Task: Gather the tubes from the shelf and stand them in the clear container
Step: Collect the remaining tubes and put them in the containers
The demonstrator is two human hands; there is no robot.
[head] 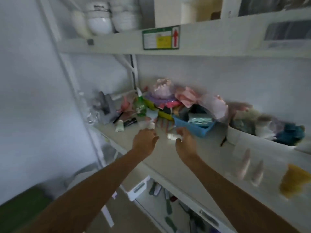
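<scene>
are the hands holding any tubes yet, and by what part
Too blurred to be sure. The left hand reaches at a white tube; the right hand touches another tube near its end. Neither grip is clear.

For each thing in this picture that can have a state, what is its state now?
Left hand: reaching, fingers at a white tube; grip unclear from blur.
Right hand: fingers around a small white tube.
Pale green tube: lying flat on the shelf.
Green spray bottle: upright.
Blue basket: full.
Clear container: tubes standing inside; blurred.
</scene>
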